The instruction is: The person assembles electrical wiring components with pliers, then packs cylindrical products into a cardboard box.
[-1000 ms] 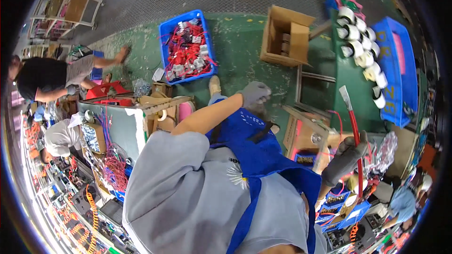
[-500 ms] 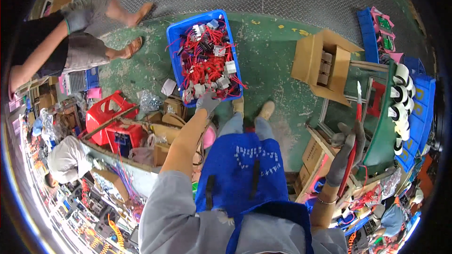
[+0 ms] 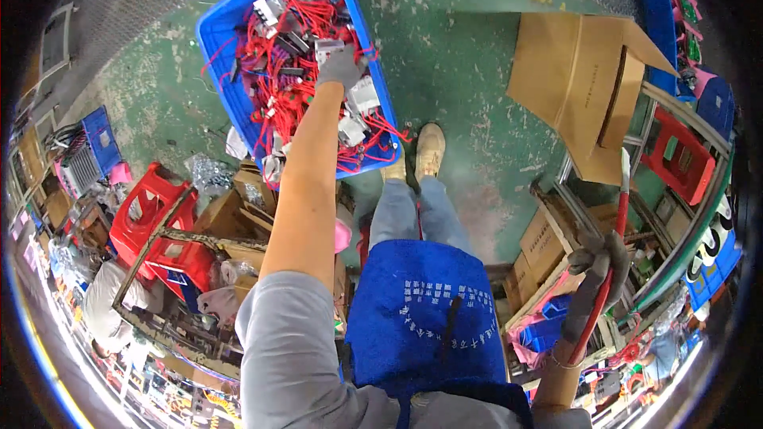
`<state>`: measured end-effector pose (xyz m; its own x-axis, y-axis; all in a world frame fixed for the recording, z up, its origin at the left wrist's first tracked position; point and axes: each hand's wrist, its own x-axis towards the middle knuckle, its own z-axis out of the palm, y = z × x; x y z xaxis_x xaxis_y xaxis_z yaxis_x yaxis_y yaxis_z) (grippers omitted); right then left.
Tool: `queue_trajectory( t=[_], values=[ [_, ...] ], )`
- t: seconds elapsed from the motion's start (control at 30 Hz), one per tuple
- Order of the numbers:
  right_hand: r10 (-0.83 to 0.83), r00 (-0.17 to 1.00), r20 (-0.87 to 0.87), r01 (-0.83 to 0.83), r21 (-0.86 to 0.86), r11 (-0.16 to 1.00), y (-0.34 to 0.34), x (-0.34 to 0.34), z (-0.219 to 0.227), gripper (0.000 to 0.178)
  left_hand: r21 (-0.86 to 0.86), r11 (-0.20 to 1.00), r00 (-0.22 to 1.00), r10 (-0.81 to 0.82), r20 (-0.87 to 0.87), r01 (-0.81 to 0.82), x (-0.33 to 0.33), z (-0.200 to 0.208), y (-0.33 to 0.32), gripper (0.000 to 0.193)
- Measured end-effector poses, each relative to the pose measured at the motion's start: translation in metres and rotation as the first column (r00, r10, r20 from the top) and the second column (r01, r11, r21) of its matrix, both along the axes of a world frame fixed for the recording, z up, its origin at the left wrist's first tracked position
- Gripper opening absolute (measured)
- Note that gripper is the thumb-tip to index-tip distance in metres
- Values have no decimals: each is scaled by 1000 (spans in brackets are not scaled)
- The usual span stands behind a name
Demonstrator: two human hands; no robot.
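Note:
My left hand [image 3: 340,68], in a grey glove, reaches into a blue plastic bin [image 3: 210,28]. Its fingers are bent at a grey-white block [image 3: 327,49], apparently gripping it; the fingertips are partly hidden. A tangle of red wires [image 3: 296,95] with grey, white and black parts fills the bin. A larger white block [image 3: 364,95] lies beside my wrist. At the right, clear of the bin, my right hand [image 3: 598,264], in a dark grey glove, is closed round a long, curved red cable [image 3: 602,302]. The cable's white end [image 3: 625,165] sticks out beyond my fingers.
An open cardboard box [image 3: 568,87] stands at the far right, near a metal frame [image 3: 691,119] and a red plastic piece [image 3: 675,155]. Red plastic stools [image 3: 151,214] and cartons [image 3: 230,222] crowd the left. My feet [image 3: 430,149] stand on the green floor near the bin.
My left hand has moved from the bin's near edge in over its contents. The bin appears larger and further left in view. My right hand still holds the red cable.

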<state>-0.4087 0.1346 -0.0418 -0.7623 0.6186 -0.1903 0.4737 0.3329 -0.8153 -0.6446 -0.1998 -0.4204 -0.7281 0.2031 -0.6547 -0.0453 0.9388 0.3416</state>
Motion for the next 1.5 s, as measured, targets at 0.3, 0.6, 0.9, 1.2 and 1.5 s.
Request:
queue_trajectory(
  t=[0.3,0.6,0.9,1.2,1.5],
  values=[
    [94,995,-42,-96,-35,995,-2,-21,41,29,1,936,903,339,-264,-352,24,109,-79,52],
    [118,985,-126,-129,-77,989,-33,-29,101,39,795,416,694,720,10,-442,111,401,-64,42],
    [392,911,-127,-383,86,920,-45,-21,130,27,339,816,838,532,-121,-469,213,238,-35,39],
    [234,956,-175,-247,-56,967,-50,3,156,21,613,446,518,853,-70,-652,229,475,-53,44],
    [499,834,-235,-520,-34,853,-83,5,146,20,432,587,665,746,40,-685,245,335,-60,38]
  ],
)
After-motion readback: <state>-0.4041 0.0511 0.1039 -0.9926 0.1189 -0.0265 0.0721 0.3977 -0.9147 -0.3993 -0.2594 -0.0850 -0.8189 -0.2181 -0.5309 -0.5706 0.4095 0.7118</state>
